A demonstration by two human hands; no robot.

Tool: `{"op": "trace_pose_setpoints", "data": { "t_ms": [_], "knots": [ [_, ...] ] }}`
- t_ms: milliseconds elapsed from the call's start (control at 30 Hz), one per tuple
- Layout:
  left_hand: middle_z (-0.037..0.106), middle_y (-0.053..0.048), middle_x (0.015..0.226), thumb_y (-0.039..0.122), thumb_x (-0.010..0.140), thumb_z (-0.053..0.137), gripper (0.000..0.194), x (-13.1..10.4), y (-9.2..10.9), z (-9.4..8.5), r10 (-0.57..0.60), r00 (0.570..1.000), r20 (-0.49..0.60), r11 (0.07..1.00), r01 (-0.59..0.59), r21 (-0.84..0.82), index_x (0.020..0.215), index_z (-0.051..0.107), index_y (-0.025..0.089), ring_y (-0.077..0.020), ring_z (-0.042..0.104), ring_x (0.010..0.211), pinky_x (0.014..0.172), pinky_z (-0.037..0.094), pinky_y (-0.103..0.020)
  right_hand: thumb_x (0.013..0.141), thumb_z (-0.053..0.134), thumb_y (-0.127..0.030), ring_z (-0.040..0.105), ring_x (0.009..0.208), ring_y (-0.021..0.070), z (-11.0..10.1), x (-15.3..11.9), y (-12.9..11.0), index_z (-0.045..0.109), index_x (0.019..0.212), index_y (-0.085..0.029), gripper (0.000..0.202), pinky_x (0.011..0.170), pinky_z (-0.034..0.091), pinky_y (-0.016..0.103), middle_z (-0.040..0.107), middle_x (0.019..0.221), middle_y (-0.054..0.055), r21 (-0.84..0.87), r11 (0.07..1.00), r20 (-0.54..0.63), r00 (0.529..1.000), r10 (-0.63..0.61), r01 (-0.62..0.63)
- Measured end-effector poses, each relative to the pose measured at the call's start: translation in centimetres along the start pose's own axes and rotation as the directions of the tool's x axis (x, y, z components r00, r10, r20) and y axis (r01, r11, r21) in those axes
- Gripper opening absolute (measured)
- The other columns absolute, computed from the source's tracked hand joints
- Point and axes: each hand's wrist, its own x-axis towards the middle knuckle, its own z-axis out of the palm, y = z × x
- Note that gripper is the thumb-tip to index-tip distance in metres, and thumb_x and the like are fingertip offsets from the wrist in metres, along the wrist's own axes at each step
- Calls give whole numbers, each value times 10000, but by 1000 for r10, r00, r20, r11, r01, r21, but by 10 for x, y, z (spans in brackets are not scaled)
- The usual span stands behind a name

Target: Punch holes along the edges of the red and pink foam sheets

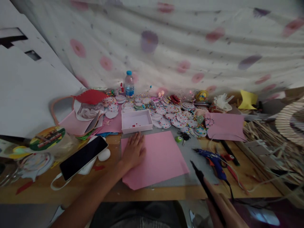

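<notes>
A pink sheet [158,158] lies on a grey mat at the middle of the table. My left hand [135,150] rests flat on its left part, fingers stretched toward a shallow white box [137,123] with a few small red bits inside. At the lower right, my right hand [222,205] is closed around a long, slim black tool [206,186] with a narrow tip; its exact kind is not clear. That tool is held in the air near the front edge, apart from the sheet. A blue glue gun [215,163] lies to the right of the sheet.
Many round white pieces with coloured dots [173,114] are heaped behind the box. A water bottle [129,84] stands at the back. On the left lie a phone [83,158] and a pink bag [78,120]. Bundled sticks [263,136] and cables fill the right side.
</notes>
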Motion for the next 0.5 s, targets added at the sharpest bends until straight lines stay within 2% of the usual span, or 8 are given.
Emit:
{"op": "trace_pose_setpoints", "data": {
  "t_ms": [100,167,267,333,367,433,500],
  "knots": [
    [192,-117,1520,304,914,384,557,-12,-3,-22,119,991,63,991,-115,-69,1426,253,128,-226,147,1395,1127,170,-416,933,297,-328,638,834,221,12,34,21,235,1436,-313,507,684,534,326,562,1023,93,-33,999,-34,999,22,-23],
    [170,-103,1526,404,908,415,615,-30,-6,-39,257,956,142,959,-234,-163,1439,225,159,-229,129,1399,1130,162,-424,927,302,-279,612,814,221,30,53,31,311,1411,-280,485,707,520,352,526,954,92,-47,998,-57,998,-40,37],
    [151,-118,1525,648,734,558,938,-64,-12,-56,388,885,255,906,-316,-282,1459,162,203,-304,171,1383,1109,196,-481,906,341,-246,579,831,243,52,71,35,442,1341,-245,447,760,498,422,512,956,117,-124,988,-104,989,-102,89],
    [149,-127,1524,703,640,603,1078,-83,-17,-57,408,854,323,897,-309,-316,1466,117,210,-336,191,1372,1095,215,-504,891,387,-259,554,938,281,58,79,25,497,1298,-230,423,822,468,474,501,1086,156,-174,977,-128,981,-144,121],
    [146,-124,1525,698,637,611,1083,-90,-20,-56,410,844,347,897,-305,-319,1466,108,215,-337,190,1372,1096,209,-506,888,399,-262,527,1022,298,59,82,16,493,1300,-220,425,862,449,482,475,1180,168,-169,973,-130,975,-182,159],
    [146,-114,1526,668,667,612,1038,-97,-23,-51,423,827,371,894,-314,-320,1464,117,225,-328,180,1377,1102,195,-506,899,384,-252,428,1197,291,57,90,-7,416,1354,-200,460,953,402,454,386,1349,155,-105,953,-100,951,-294,284],
    [154,-106,1525,638,711,597,962,-98,-25,-48,433,819,376,891,-327,-315,1459,146,233,-315,171,1381,1104,193,-504,920,351,-239,305,1315,253,56,99,-33,340,1397,-204,478,1036,324,432,309,1447,115,-58,905,-28,906,-423,421]
  ]
}}
